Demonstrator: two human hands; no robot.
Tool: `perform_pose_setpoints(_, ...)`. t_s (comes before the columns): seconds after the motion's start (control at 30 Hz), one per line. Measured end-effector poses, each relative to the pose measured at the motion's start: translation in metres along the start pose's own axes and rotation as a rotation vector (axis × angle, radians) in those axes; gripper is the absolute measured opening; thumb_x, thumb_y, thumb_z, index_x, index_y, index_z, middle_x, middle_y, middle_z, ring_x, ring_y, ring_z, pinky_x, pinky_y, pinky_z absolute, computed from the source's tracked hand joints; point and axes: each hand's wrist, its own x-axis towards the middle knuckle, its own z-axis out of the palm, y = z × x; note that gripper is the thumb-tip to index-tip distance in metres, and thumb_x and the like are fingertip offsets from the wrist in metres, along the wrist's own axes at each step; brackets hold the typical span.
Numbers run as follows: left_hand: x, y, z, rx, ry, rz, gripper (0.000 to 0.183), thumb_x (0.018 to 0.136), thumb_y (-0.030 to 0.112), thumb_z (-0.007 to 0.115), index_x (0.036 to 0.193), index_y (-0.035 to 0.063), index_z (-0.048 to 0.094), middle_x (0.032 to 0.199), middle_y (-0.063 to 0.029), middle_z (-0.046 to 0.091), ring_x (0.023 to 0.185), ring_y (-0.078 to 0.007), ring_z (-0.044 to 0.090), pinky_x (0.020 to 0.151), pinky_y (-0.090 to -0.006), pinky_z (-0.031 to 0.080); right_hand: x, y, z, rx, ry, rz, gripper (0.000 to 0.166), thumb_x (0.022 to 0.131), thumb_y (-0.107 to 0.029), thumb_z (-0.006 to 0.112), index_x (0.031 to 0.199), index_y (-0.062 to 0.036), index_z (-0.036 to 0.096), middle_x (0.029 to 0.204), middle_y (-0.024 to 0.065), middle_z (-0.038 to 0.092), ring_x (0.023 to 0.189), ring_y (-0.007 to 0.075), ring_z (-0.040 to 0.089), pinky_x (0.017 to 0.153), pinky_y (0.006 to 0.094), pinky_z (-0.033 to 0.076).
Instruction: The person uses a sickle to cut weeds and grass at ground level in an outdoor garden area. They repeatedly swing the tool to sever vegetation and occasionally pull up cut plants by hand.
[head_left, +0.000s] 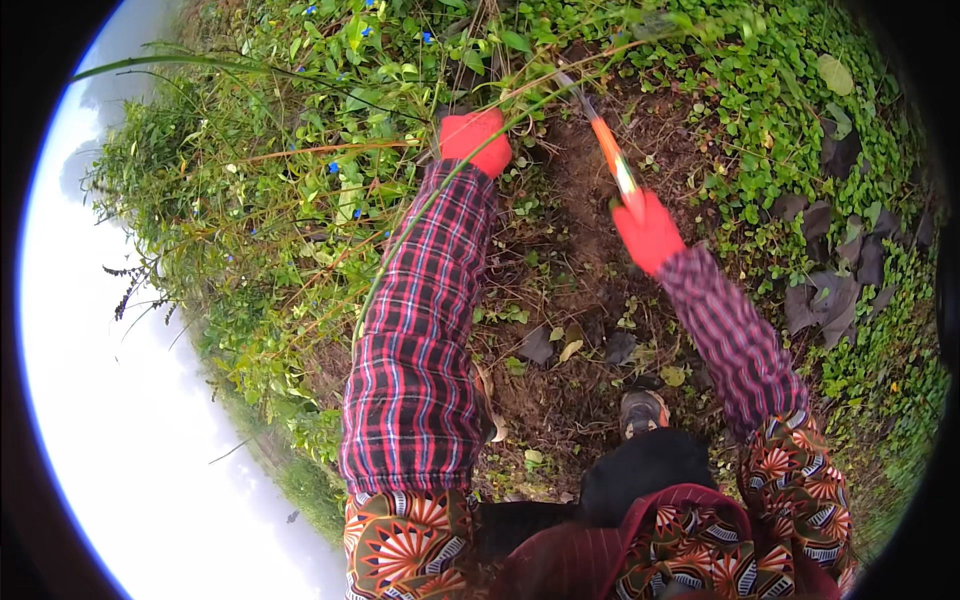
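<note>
My left hand (475, 142), in a red glove, is closed among the weeds, with thin plant stems (480, 52) rising just beyond the fist. Its fingers face away from me, so the grip itself is partly hidden. To its right, my right hand (651, 232), also gloved in red, grips the orange and white handle (611, 154) of a hand tool. The tool's metal shank (576, 91) points up and left into the greenery; its working end is blurred and partly covered by stems. One long green stalk (431, 199) arches across my left sleeve.
Bare brown soil (585, 202) lies between dense weeds with blue flowers (333, 167) on the left and low leafy ground cover (765, 172) on the right. Dry grey leaves (825, 304) lie at right. My shoe (643, 411) stands on the soil. The ground falls away at left under pale sky.
</note>
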Motion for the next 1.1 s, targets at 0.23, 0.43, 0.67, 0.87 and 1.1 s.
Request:
perform_pose_setpoints(0.23, -0.035, -0.073, 0.071, -0.267, -0.029, -0.255, 0.023, 0.082, 0.016, 0.052, 0.103, 0.0149, 0.060, 0.085, -0.0110, 0.067, 0.074, -0.0258, 0.065, 0.063, -0.0398, 0.050, -0.166, 0.116, -0.029, -0.130, -0.031, 0.150, 0.046, 0.082, -0.030, 0.064, 0.109, 0.0020, 0.045, 0.076, 0.0213, 0.057, 0.069, 0.0370, 0.060, 0.059, 0.0427, 0.045)
perform_pose_setpoints(0.43, -0.046, -0.055, 0.057, 0.268, -0.087, 0.011, 0.015, 0.083, 0.015, 0.050, 0.096, 0.0108, 0.057, 0.084, -0.0094, 0.066, 0.080, -0.0242, 0.064, 0.063, -0.0401, 0.046, -0.052, 0.009, -0.026, -0.080, 0.060, -0.198, 0.041, 0.083, -0.027, 0.063, 0.109, -0.0013, 0.046, 0.070, 0.0179, 0.057, 0.062, 0.0322, 0.059, 0.055, 0.0393, 0.046)
perform_pose_setpoints(0.67, -0.054, -0.041, 0.037, 0.209, 0.026, 0.078, 0.018, 0.079, 0.014, 0.053, 0.095, 0.0094, 0.054, 0.086, -0.0120, 0.065, 0.083, -0.0298, 0.062, 0.072, -0.0434, 0.044, 0.073, -0.090, 0.007, -0.347, -0.070, -0.118, 0.047, 0.086, -0.038, 0.053, 0.114, -0.0009, 0.042, 0.090, 0.0252, 0.059, 0.082, 0.0388, 0.059, 0.068, 0.0468, 0.047)
perform_pose_setpoints(0.87, -0.112, -0.112, 0.064, 0.325, -0.163, -0.060, 0.026, 0.077, 0.015, 0.054, 0.103, 0.0138, 0.058, 0.089, -0.0095, 0.065, 0.086, -0.0267, 0.062, 0.071, -0.0401, 0.045, -0.115, 0.096, 0.013, -0.204, 0.047, 0.000, 0.046, 0.083, -0.033, 0.060, 0.111, -0.0001, 0.043, 0.084, 0.0266, 0.060, 0.079, 0.0446, 0.059, 0.066, 0.0489, 0.047)
perform_pose_setpoints(1.1, -0.129, -0.073, 0.079, 0.235, -0.050, -0.076, 0.041, 0.076, 0.018, 0.055, 0.116, 0.0103, 0.051, 0.104, -0.0102, 0.058, 0.096, -0.0263, 0.056, 0.075, -0.0387, 0.045, -0.143, 0.101, -0.037, -0.117, 0.048, -0.032, 0.033, 0.082, -0.025, 0.064, 0.097, 0.0003, 0.048, 0.072, 0.0159, 0.057, 0.064, 0.0322, 0.058, 0.058, 0.0398, 0.045)
